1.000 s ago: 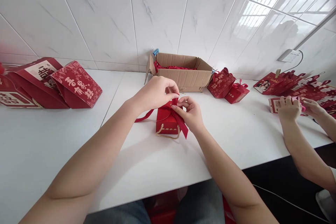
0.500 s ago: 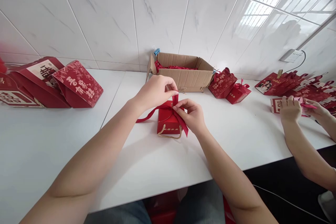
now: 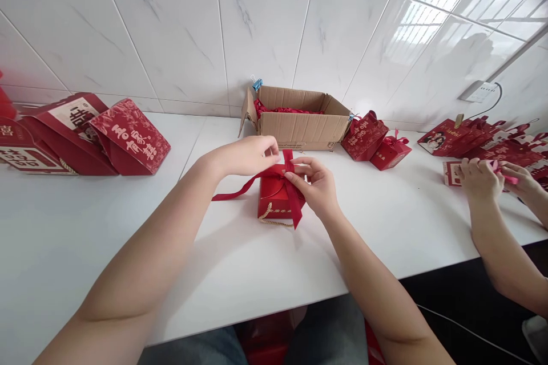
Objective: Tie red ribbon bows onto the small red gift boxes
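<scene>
A small red gift box (image 3: pixel 270 195) with gold lettering and a twisted gold cord handle lies in front of me on the white table. Red ribbon (image 3: pixel 294 205) crosses its top, one end hanging over the front and another trailing left onto the table. My right hand (image 3: pixel 315 183) pinches the ribbon at the crossing between thumb and fingers. Just above the box's back left, my left hand (image 3: pixel 250 155) is bent with thumb and forefinger apart, nothing visible between them. A short upright piece of ribbon stands beside its fingertips.
Behind the box, a cardboard carton (image 3: pixel 303 128) holds red ribbon. Large red boxes (image 3: pixel 131 140) stand at left. Another red box (image 3: pixel 363 136) and a small bowed box (image 3: pixel 390 151) are right of the carton. Farther right, a co-worker's hands (image 3: pixel 482 179) handle pink ribbon near several red bags.
My left hand has let go of the raised ribbon and moved slightly left and down. The ribbon end over the box front now hangs straighter, and my right hand still pinches at the crossing.
</scene>
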`<action>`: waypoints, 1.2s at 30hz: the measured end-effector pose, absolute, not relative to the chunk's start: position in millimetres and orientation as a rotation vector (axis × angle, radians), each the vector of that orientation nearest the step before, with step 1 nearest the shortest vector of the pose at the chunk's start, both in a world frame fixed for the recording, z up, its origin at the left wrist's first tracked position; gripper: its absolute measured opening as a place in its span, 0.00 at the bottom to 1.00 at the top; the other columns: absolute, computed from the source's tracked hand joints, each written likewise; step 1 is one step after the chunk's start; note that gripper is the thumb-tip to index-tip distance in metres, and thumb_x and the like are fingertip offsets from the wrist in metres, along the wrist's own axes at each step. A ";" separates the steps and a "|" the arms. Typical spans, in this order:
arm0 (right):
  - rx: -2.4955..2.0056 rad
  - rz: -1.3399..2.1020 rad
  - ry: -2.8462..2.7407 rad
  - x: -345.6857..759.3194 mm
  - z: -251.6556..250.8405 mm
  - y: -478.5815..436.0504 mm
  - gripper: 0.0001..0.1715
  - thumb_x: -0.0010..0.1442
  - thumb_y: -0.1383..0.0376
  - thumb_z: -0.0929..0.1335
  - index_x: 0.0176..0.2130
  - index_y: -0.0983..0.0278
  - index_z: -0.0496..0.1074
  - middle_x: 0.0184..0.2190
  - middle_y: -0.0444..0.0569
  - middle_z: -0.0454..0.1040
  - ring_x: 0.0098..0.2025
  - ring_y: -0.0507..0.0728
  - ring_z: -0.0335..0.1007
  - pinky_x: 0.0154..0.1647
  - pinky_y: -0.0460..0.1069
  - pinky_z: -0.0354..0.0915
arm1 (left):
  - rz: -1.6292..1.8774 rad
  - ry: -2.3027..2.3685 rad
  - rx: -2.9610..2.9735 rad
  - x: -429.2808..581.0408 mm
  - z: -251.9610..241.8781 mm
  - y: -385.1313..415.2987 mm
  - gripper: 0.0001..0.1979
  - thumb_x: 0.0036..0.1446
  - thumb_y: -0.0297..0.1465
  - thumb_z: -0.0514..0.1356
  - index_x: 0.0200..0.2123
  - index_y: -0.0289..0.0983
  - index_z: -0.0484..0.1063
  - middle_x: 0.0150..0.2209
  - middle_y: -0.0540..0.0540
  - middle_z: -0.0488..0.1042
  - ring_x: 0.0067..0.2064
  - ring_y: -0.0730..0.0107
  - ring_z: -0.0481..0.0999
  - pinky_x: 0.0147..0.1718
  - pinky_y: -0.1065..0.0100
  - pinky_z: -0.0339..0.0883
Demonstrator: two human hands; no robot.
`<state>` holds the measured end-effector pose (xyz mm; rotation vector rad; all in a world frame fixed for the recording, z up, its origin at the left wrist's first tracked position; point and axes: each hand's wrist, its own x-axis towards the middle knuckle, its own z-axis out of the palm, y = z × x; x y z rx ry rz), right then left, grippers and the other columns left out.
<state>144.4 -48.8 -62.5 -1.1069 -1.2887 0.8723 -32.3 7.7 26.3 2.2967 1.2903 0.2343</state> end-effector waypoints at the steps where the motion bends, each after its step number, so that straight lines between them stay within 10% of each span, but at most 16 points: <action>1: -1.091 0.943 -1.254 145.0 -61.8 -48.6 0.24 0.49 0.57 0.75 0.45 0.58 0.70 0.32 0.45 0.80 0.31 0.54 0.74 0.32 0.50 0.70 | 0.156 1.266 2.321 -31.6 25.7 7.3 0.15 0.55 0.44 0.55 0.40 0.42 0.70 0.44 0.45 0.75 0.38 0.61 0.74 0.30 0.66 0.63; 16: -1.182 1.298 -1.340 172.1 -53.8 -42.5 0.19 0.40 0.59 0.78 0.34 0.63 0.78 0.31 0.47 0.81 0.35 0.56 0.78 0.39 0.51 0.74 | -0.123 1.274 2.385 -18.7 17.4 1.3 0.05 0.49 0.35 0.58 0.28 0.39 0.69 0.39 0.42 0.74 0.32 0.62 0.73 0.24 0.66 0.58; 23: -1.211 1.229 -1.490 169.3 -46.0 -49.5 0.14 0.48 0.57 0.75 0.25 0.65 0.72 0.16 0.38 0.68 0.14 0.46 0.59 0.14 0.43 0.55 | -0.013 1.216 2.403 -16.5 12.1 -0.7 0.08 0.48 0.35 0.58 0.21 0.39 0.65 0.30 0.42 0.72 0.26 0.62 0.69 0.22 0.64 0.52; 30: -1.149 1.281 -1.478 168.2 -43.5 -51.3 0.15 0.52 0.55 0.72 0.33 0.65 0.72 0.33 0.47 0.80 0.12 0.42 0.53 0.10 0.42 0.47 | -0.003 1.163 2.404 -19.9 11.1 3.4 0.08 0.49 0.38 0.58 0.25 0.40 0.71 0.30 0.43 0.74 0.27 0.62 0.70 0.24 0.65 0.55; 36: -1.366 1.133 -1.367 161.7 -38.1 -55.0 0.09 0.49 0.63 0.71 0.31 0.65 0.79 0.28 0.47 0.80 0.17 0.46 0.61 0.10 0.42 0.46 | 0.054 1.069 2.357 -26.8 18.9 -0.3 0.06 0.48 0.37 0.59 0.26 0.41 0.70 0.30 0.45 0.74 0.28 0.63 0.71 0.26 0.65 0.55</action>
